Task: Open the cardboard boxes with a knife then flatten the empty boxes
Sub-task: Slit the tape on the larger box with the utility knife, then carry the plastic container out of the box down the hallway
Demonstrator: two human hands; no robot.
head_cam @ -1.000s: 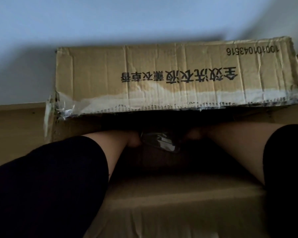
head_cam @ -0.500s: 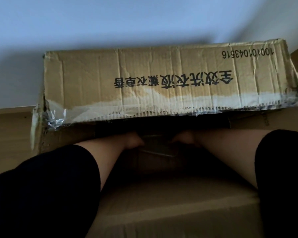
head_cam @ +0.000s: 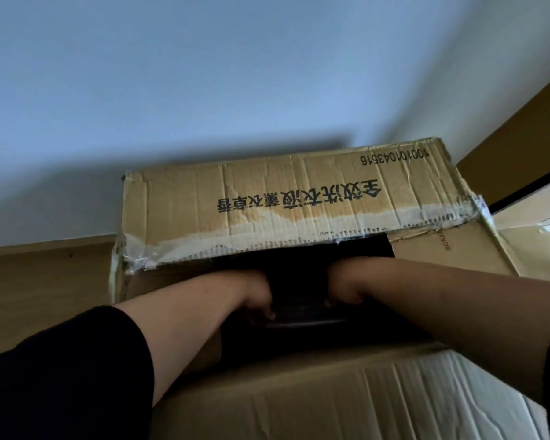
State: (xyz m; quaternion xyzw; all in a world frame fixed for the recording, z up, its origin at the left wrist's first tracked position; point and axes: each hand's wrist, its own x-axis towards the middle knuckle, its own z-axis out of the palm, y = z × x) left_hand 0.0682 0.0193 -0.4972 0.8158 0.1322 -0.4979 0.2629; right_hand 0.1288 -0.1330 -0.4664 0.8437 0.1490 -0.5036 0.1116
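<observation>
While both hands, left hand [head_cam: 257, 298] and right hand [head_cam: 343, 289], curl round a dark item [head_cam: 302, 317] inside the open box [head_cam: 299, 198], lift level and clear the far flap.

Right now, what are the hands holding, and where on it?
Both the left hand and right hand grip a dark object inside the cardboard box, one at each end.

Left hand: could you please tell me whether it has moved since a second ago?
Yes. The left hand, gripping a dark item, has risen inside the cardboard box, closer to the far flap's torn edge; the camera tilted too.
</observation>
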